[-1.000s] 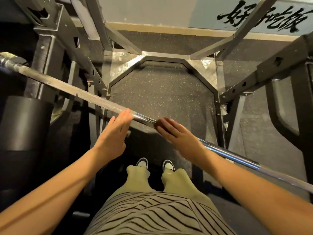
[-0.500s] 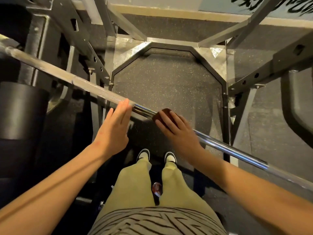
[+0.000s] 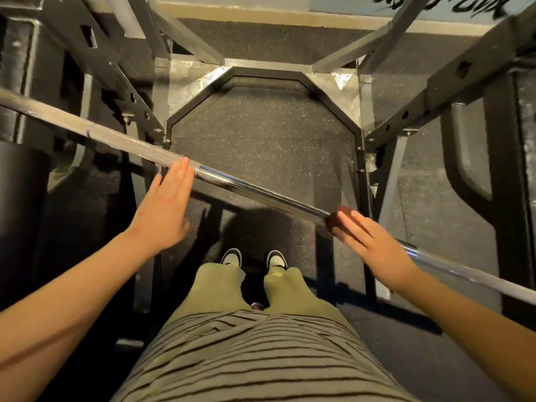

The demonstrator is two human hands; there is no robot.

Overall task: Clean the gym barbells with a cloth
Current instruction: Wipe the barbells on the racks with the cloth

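A long steel barbell (image 3: 255, 190) runs diagonally across a rack, from upper left to lower right. My left hand (image 3: 168, 207) lies flat with straight fingers, its fingertips touching the bar where the knurled part ends. My right hand (image 3: 368, 242) presses a small dark reddish cloth (image 3: 338, 217) onto the bar further right; the fingers lie fairly straight over the cloth, and most of the cloth is hidden beneath them.
Dark steel rack beams (image 3: 452, 82) slant in from both sides, with an octagonal frame (image 3: 333, 95) around the speckled rubber floor below. A black weight plate (image 3: 20, 204) stands at the left. My feet (image 3: 252, 258) stand under the bar.
My right hand has slid the cloth along the bar to the right, away from my left hand. The left hand stays at the same spot on the bar.
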